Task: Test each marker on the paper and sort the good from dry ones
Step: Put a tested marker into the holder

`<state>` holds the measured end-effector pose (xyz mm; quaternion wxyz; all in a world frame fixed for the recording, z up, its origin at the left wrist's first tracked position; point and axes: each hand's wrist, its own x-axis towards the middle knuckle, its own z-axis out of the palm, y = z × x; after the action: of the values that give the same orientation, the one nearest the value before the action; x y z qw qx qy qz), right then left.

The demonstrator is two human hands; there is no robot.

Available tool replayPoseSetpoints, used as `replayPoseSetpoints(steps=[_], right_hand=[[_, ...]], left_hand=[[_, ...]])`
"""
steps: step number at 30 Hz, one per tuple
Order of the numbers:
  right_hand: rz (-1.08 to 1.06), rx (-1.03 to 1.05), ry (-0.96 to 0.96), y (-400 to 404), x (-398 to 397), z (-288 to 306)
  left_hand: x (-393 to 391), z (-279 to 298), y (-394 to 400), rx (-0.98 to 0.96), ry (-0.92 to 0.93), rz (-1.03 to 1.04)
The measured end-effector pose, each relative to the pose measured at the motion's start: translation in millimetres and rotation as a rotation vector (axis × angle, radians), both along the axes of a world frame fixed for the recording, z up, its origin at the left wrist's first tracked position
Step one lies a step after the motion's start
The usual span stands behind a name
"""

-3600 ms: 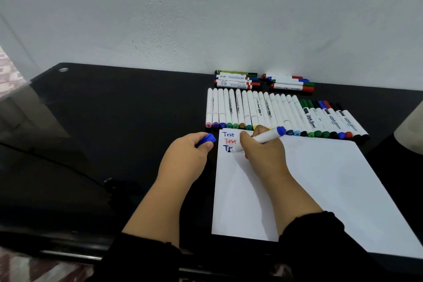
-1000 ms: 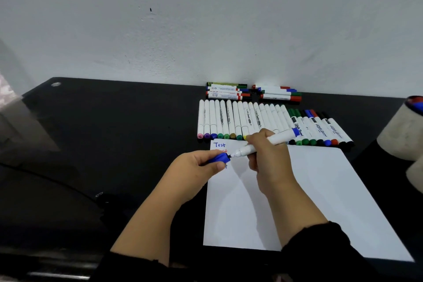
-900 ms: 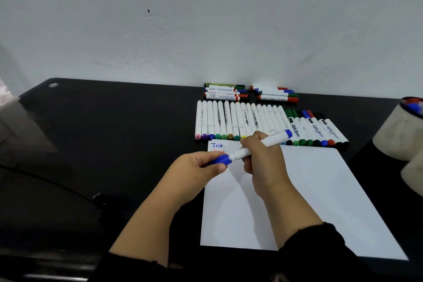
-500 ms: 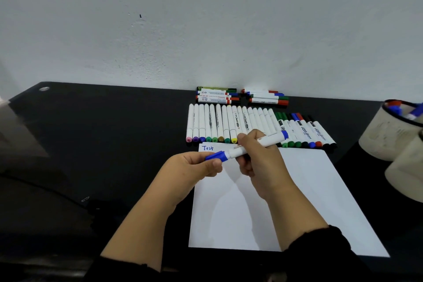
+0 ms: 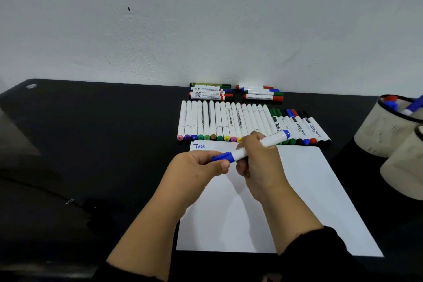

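Your right hand (image 5: 261,162) has its fingers curled round the barrel of the white whiteboard marker with blue ends (image 5: 256,145), which you hold slantwise above the top edge of the white sheet of paper (image 5: 274,201). The marker's tail points toward two o'clock; its other end points toward eight o'clock. Your left hand (image 5: 196,171) pinches the blue cap (image 5: 223,157) at that lower end between thumb and forefinger, and the cap sits on the marker's tip. Both hands meet just above the paper's upper left part.

The paper lies on the black glossy table (image 5: 103,144), its far edge toward twelve o'clock. In its top left corner the word "Test" (image 5: 199,146) is written in blue ink; anything written under it is hidden behind your hands.

Just beyond the paper, at twelve o'clock, a row of white markers with coloured caps (image 5: 215,121) lies side by side, caps toward you. Continuing to one o'clock, the row of whiteboard markers with green, black, blue and red ends (image 5: 299,127) fans outward. Farther back, against the grey-white wall (image 5: 206,18), lie two small stacks of markers (image 5: 235,92) turned crosswise.

At three o'clock stand two pale fabric cups with dark rims (image 5: 386,128); the farther one holds blue and red markers (image 5: 398,104).
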<state>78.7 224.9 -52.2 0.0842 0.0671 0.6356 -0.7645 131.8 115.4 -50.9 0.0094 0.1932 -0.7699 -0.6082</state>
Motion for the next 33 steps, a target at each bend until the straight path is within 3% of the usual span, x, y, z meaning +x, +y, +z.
replayPoseSetpoints(steps=[5,10,12,16,19,26,33], right_hand=[[0.002,0.030,-0.032,4,0,4],[-0.067,-0.072,0.043,20,7,8],[-0.094,0.145,0.163,31,9,10],[-0.012,0.911,0.616,51,7,12],[-0.067,1.194,0.844,69,-2,18],[-0.187,1.270,0.785,129,-41,51],[-0.280,1.218,0.641,198,-78,66]], left_hand=[[-6,-1,3,-0.045,0.011,0.029],[0,5,3,-0.105,0.052,0.049],[2,8,4,-0.131,0.057,0.046],[-2,19,17,-0.178,0.063,-0.035],[-12,30,33,-0.163,0.103,-0.112],[-63,49,84,-0.153,0.253,-0.278],[-131,-5,130,-0.744,0.162,-0.375]])
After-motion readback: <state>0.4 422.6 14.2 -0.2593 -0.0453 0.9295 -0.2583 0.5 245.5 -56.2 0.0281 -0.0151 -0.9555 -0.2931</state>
